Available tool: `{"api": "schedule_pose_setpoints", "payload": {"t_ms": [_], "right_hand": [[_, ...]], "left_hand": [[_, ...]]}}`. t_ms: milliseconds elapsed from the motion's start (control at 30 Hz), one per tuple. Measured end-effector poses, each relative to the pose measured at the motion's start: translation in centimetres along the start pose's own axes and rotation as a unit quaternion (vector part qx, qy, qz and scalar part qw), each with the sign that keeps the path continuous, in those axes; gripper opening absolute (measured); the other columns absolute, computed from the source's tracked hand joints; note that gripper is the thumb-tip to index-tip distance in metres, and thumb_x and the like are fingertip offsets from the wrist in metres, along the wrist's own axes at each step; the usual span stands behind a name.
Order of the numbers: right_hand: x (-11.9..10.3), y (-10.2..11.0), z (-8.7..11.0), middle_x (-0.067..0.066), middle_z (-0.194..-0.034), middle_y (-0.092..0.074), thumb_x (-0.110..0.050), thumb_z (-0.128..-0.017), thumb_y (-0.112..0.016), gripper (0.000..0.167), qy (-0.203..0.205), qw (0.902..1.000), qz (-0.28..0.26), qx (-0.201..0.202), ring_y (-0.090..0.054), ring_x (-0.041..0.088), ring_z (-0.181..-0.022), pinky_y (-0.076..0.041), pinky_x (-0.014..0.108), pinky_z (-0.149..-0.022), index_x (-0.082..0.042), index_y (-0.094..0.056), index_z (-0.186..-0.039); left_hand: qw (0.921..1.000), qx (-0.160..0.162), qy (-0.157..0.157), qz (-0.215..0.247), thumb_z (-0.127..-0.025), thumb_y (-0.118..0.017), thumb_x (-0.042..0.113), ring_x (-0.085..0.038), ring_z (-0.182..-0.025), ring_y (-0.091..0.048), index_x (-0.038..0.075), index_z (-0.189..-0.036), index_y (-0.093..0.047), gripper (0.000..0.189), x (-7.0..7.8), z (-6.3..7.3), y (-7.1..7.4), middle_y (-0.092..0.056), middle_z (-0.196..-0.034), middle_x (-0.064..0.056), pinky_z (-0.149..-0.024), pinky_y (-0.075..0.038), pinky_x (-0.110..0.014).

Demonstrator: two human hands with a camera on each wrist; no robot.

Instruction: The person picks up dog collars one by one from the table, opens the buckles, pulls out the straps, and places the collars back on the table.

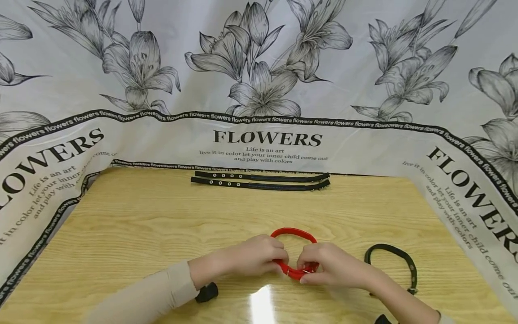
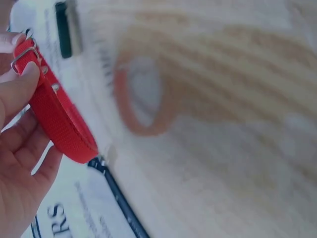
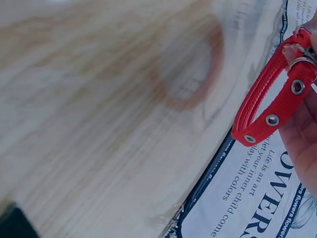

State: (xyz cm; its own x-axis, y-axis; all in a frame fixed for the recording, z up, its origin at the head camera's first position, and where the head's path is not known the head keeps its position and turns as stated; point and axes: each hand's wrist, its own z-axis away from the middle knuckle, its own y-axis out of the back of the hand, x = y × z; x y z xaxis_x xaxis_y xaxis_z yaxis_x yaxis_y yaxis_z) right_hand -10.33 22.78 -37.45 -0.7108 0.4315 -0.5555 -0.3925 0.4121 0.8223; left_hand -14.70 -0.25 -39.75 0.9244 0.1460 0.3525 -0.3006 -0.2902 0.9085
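The red collar point(image 1: 294, 231), bent into a loop, is between the two hands, over the near part of the bench point(image 1: 141, 225); whether it touches the wood, I cannot tell. The left hand point(image 1: 263, 254) pinches one side of it, the thumb pressed on the band near the metal buckle point(image 2: 22, 59). The right hand point(image 1: 333, 265) has its fingers curled at the other side, close to the metal parts, and holds the band there. Neither hand stands wide.

To my judgement, the step in hand is work at the buckle; whether it is being fastened or undone, the pictures do not settle. The next move probably calls for a steady left hold, while the right fingers guide the strap end.

A black collar point(image 1: 413, 271) lies looped beside the right forearm, and two black straps point(image 1: 279, 178) lie straight at the far edge.
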Motion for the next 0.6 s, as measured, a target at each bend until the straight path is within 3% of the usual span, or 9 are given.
{"api": "schedule_pose_setpoints", "payload": {"t_ms": [167, 367, 600], "right_hand": [[-0.1, 0.9, -1.1, -0.012, -0.087, -0.061, -0.024, -0.086, -0.067, 0.008, -0.008, 0.9991, -0.039, 0.013, -0.055, -0.001, -0.075, -0.051, 0.022, -0.065, -0.019, -0.066, -0.092], [-0.4, 1.9, -2.5, -0.01, -0.091, -0.062, -0.024, -0.088, -0.065, 0.009, -0.002, 0.9972, -0.065, 0.036, -0.056, 0.004, -0.079, -0.05, 0.028, -0.07, -0.02, -0.066, -0.096], [-0.7, 2.4, -4.0, -0.007, -0.091, -0.063, -0.021, -0.09, -0.063, 0.009, -0.018, 0.9928, -0.113, 0.036, -0.055, 0.009, -0.08, -0.049, 0.029, -0.072, -0.019, -0.065, -0.098]], "left_hand": [[0.9986, 0.035, 0.028, 0.029, -0.089, -0.064, 0.015, -0.003, -0.08, -0.052, 0.01, -0.095, -0.067, 0.009, -0.2, 1.2, 1.5, -0.06, -0.087, 0.005, -0.076, -0.04, -0.009], [0.9955, 0.078, 0.052, 0.013, -0.087, -0.068, 0.019, -0.005, -0.085, -0.053, 0.011, -0.101, -0.067, 0.017, 0.1, 2.8, 3.3, -0.06, -0.094, 0.005, -0.079, -0.043, -0.013], [0.991, 0.123, 0.054, -0.005, -0.082, -0.073, 0.015, -0.005, -0.082, -0.054, 0.009, -0.105, -0.066, 0.025, 0.4, 4.0, 4.5, -0.06, -0.094, 0.002, -0.075, -0.045, -0.012]]}}
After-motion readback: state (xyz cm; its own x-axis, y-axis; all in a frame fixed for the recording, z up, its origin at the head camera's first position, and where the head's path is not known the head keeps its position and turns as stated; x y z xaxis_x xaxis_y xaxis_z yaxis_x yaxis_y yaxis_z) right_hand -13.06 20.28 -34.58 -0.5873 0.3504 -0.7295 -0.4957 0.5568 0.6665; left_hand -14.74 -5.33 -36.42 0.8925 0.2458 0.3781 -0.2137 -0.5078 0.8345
